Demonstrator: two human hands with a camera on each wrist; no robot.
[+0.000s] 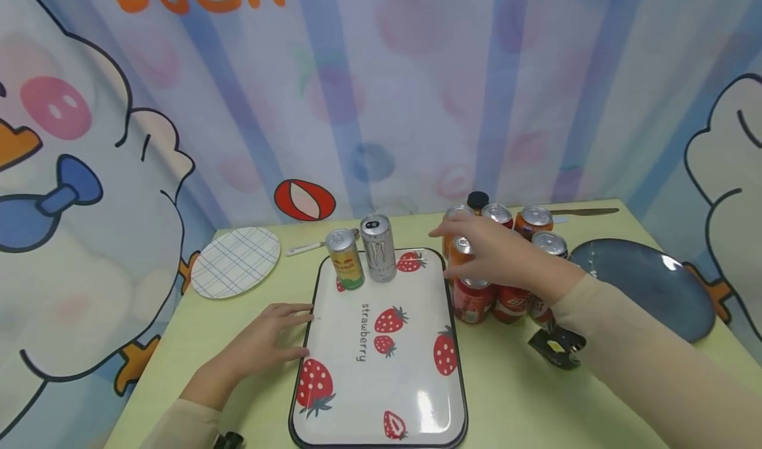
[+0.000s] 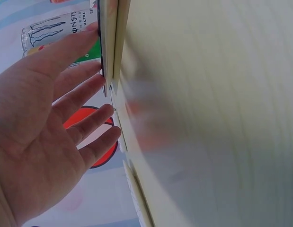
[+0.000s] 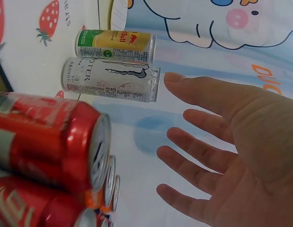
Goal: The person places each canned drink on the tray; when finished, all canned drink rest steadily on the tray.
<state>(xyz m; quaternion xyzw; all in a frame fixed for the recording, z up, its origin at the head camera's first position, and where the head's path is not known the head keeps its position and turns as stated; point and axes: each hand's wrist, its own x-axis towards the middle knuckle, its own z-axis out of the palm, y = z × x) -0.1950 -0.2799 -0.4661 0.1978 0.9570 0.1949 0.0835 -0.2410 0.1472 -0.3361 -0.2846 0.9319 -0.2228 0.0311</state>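
A white strawberry-print tray with a dark rim lies on the table. At its far end stand a yellow-and-green Red Bull can and a silver Monster can, side by side. My left hand has its fingertips at the tray's left edge, fingers loosely extended and holding nothing. Above several grouped cans just right of the tray hovers my right hand. Its fingers are spread with nothing between them, as the right wrist view also shows. A red Coke can appears near that hand, which partly hides the group in the head view.
A checked plate lies at the back left, beside a light-handled utensil. On the right are a dark oval plate and a knife. A black-capped bottle stands behind the cans. A printed curtain hangs behind the table.
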